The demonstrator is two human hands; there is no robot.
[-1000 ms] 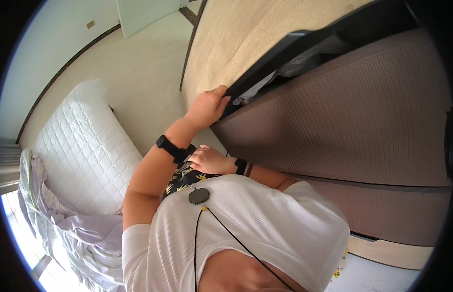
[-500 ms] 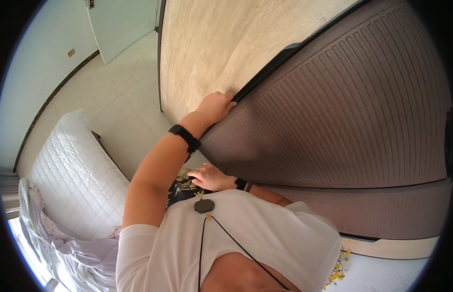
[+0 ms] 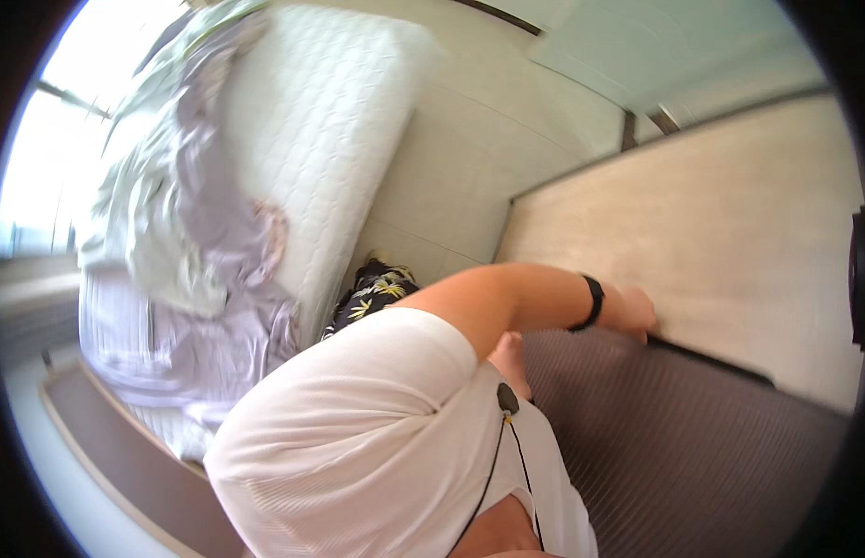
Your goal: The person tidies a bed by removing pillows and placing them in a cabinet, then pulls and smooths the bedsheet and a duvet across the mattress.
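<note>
My left arm, with a black wristband [image 3: 591, 303], reaches to the right across my body. My left hand [image 3: 631, 312] is closed at the end of a black handle strip [image 3: 711, 361]. This strip runs along the seam between a light wood-look wardrobe door [image 3: 721, 232] and a dark brown ribbed door panel [image 3: 656, 446]. Its fingertips are blurred and partly hidden. Close to my body, my right hand [image 3: 512, 365] shows only in part behind my left upper arm. Its fingers cannot be made out.
At the left lies a white quilted mattress [image 3: 321, 102] with crumpled pale lilac bedding [image 3: 209, 205] over it. Black cloth with a yellow floral pattern [image 3: 377, 290] shows beside my left sleeve. A pale door [image 3: 628, 56] stands beyond the tiled floor [image 3: 451, 167].
The view has swung left and my body has turned, so the bed now fills more of the left side. My left hand stays at the handle strip. My right hand has become mostly hidden.
</note>
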